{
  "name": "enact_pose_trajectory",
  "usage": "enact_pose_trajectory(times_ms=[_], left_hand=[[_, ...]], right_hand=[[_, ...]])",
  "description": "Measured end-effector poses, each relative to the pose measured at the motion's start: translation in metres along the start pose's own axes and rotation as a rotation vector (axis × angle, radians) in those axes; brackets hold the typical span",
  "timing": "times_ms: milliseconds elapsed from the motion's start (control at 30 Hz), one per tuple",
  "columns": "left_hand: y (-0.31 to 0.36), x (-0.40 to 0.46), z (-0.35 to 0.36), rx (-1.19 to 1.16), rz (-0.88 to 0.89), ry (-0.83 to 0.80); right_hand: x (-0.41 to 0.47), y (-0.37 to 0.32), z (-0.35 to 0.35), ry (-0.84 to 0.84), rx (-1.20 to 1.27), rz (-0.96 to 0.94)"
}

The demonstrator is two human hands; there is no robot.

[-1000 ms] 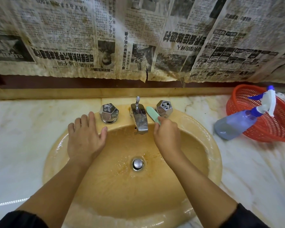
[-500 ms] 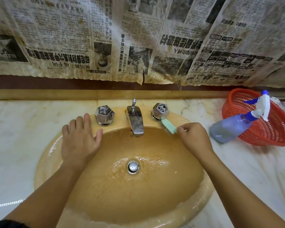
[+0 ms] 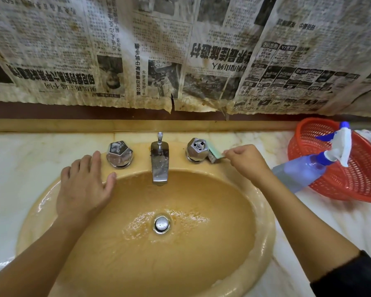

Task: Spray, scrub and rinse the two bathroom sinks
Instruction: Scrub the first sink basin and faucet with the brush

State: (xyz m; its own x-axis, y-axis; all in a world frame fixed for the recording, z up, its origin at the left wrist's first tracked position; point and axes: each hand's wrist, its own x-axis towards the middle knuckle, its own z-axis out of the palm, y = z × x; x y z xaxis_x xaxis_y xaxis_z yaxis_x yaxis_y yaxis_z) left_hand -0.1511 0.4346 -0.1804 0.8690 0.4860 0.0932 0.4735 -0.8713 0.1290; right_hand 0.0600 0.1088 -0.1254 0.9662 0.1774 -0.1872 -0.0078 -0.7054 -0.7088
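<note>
Your right hand (image 3: 245, 161) pinches the green scrub brush (image 3: 215, 154) against the right tap handle (image 3: 197, 149); your left hand (image 3: 84, 185) lies flat on the sink rim (image 3: 266, 211) (wet basin). The spray bottle (image 3: 302, 172) leans on the red basket (image 3: 360, 179).

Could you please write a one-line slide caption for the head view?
Right hand scrubs beside the right tap handle with a brush; left hand rests on the sink rim.

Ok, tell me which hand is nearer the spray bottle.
Right. The right hand is just left of the spray bottle, holding the brush; the left hand rests across the sink, on its far rim.
</note>
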Motion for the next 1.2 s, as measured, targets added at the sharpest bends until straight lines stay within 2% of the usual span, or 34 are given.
enact_pose_trajectory(times_ms=[133, 367, 467, 667, 800, 967, 1100, 1200], left_hand=[[0.0, 0.001, -0.001, 0.01, -0.002, -0.005], [0.001, 0.002, -0.001, 0.03, -0.011, -0.008], [0.001, 0.002, 0.0, 0.035, -0.016, -0.006], [0.001, 0.003, 0.0, 0.037, -0.024, -0.011], [0.0, 0.003, -0.001, 0.055, -0.025, -0.022], [0.001, 0.003, -0.001, 0.061, -0.027, -0.027], [0.002, 0.002, -0.002, 0.056, -0.02, -0.016], [0.001, 0.003, -0.001, 0.053, -0.028, -0.022]], right_hand=[[0.019, -0.006, 0.003, -0.087, 0.041, -0.113], [0.039, 0.009, -0.012, -0.201, -0.099, -0.302], [0.052, -0.006, -0.003, -0.277, -0.111, -0.376], [0.079, -0.003, -0.018, -0.434, -0.149, -0.425], [0.09, -0.024, 0.0, -0.476, -0.229, -0.518], [0.092, -0.019, -0.012, -0.505, -0.281, -0.52], [0.097, -0.036, 0.009, -0.519, -0.368, -0.601], [0.099, -0.028, -0.004, -0.495, -0.397, -0.629]])
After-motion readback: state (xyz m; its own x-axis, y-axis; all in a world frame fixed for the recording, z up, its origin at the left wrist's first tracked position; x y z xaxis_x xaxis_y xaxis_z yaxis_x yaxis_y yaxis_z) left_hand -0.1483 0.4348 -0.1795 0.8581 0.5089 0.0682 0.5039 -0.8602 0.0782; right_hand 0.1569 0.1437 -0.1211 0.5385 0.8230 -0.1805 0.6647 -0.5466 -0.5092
